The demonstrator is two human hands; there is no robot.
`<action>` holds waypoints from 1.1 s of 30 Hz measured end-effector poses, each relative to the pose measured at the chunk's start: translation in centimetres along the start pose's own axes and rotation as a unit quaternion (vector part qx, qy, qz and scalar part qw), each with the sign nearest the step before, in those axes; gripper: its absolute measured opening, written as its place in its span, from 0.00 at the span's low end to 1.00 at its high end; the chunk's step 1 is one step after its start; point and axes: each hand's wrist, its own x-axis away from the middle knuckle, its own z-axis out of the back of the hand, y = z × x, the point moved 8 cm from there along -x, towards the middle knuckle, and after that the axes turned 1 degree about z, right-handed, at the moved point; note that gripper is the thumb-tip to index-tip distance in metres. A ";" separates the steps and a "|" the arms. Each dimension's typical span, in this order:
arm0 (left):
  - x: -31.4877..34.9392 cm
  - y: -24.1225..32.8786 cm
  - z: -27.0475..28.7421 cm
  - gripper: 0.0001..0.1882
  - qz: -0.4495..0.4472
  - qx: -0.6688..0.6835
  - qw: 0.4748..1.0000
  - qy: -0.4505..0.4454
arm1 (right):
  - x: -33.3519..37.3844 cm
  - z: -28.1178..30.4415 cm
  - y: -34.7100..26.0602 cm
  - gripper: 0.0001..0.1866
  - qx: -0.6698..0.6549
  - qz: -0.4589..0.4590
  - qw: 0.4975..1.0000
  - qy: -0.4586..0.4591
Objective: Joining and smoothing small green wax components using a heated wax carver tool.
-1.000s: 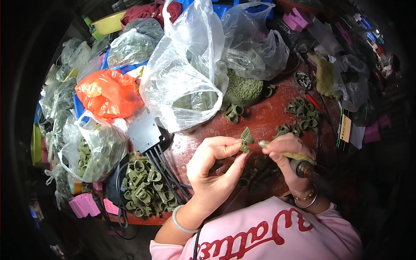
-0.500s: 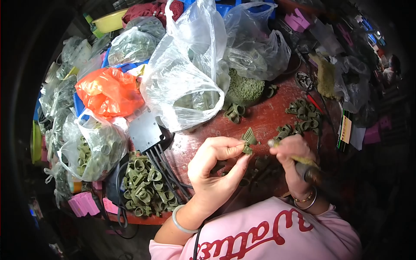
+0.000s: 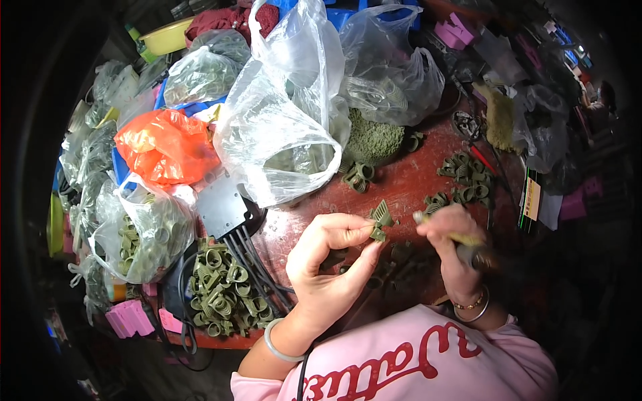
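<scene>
Between the thumb and fingertips of my left hand is a small olive-green fan-shaped piece with ribs, held upright above the table. My right hand is closed around a rod-shaped hand tool with a yellowish grip and a pale tip. That tip points left toward the piece, with a gap between them. Its rear end is dark and blurred. Beneath my hands, more green pieces lie in shadow on the red table.
A heap of green ring-shaped pieces lies left, beside a black box with cables. Clear plastic bags and an orange bag stand behind. Smaller heaps sit at the right, near a green granular mound.
The whole view has shifted slightly. My left hand still pinches the green piece, and my right hand keeps the tool at nearly the same distance from it.
</scene>
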 end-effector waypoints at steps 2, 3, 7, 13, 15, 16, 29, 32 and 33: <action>0.1 0.0 0.0 0.11 -0.005 -0.002 1.000 -0.002 | 0.3 -0.5 -0.5 0.08 -0.038 0.053 0.998 -0.024; -0.1 0.1 -0.2 0.11 -0.013 -0.002 1.000 -0.007 | 0.2 -0.6 -0.7 0.06 -0.031 0.070 0.997 -0.021; -0.2 0.1 -0.6 0.11 0.004 0.022 0.999 -0.035 | 0.7 0.3 2.4 0.07 -0.158 -0.232 0.954 0.106; 0.3 2.2 -2.1 0.13 -0.199 -0.127 0.967 -0.095 | -0.5 -2.0 1.5 0.14 -0.161 -0.222 0.962 -0.013; 0.1 1.7 -2.1 0.14 -0.186 -0.096 0.974 -0.088 | -0.3 -2.0 1.6 0.14 -0.202 -0.228 0.952 0.010; -0.4 0.8 -1.9 0.15 -0.130 -0.097 0.983 -0.079 | -0.2 -1.9 1.8 0.13 -0.242 -0.235 0.941 0.033; 0.3 -3.1 -1.9 0.15 0.179 0.118 0.972 -0.097 | -0.3 -1.8 1.2 0.14 -0.162 -0.182 0.970 -0.023; 0.1 -3.2 -1.9 0.13 0.184 0.119 0.971 -0.094 | -0.2 -1.8 1.6 0.14 -0.141 -0.185 0.972 -0.030; 0.2 -3.4 -1.8 0.12 0.197 0.127 0.968 -0.090 | -0.1 -1.7 1.8 0.13 -0.154 -0.174 0.973 -0.016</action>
